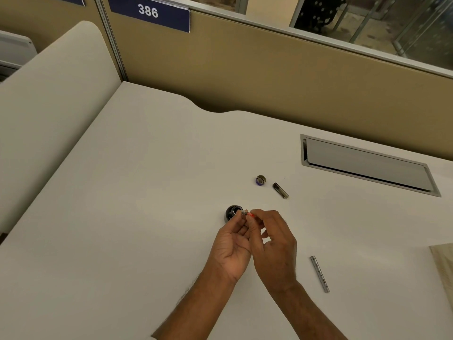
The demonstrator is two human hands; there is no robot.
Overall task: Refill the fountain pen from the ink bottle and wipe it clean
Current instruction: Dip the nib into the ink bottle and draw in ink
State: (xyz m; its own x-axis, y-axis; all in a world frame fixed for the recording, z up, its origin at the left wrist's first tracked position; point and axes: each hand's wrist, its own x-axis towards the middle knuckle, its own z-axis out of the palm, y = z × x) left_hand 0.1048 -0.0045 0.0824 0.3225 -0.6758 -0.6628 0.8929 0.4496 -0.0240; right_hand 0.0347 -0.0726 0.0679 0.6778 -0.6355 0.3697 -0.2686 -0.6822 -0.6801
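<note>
A small dark ink bottle (231, 212) stands open on the white desk (147, 217), just beyond my fingertips. My left hand (231, 249) and my right hand (274, 244) together pinch the pen's inner section (245, 213), a short piece with a clear part and a red end, held level right beside the bottle's mouth. The nib is hidden by my fingers. The bottle's round cap (260, 180) lies farther back. A dark pen cap (281, 190) lies to its right. The silver pen barrel (320, 274) rests on the desk to the right of my right hand.
A metal cable hatch (367, 165) is set into the desk at the back right. A tan partition wall (245, 77) with a sign reading 386 closes the back. A wooden board corner (443, 266) shows at the right edge.
</note>
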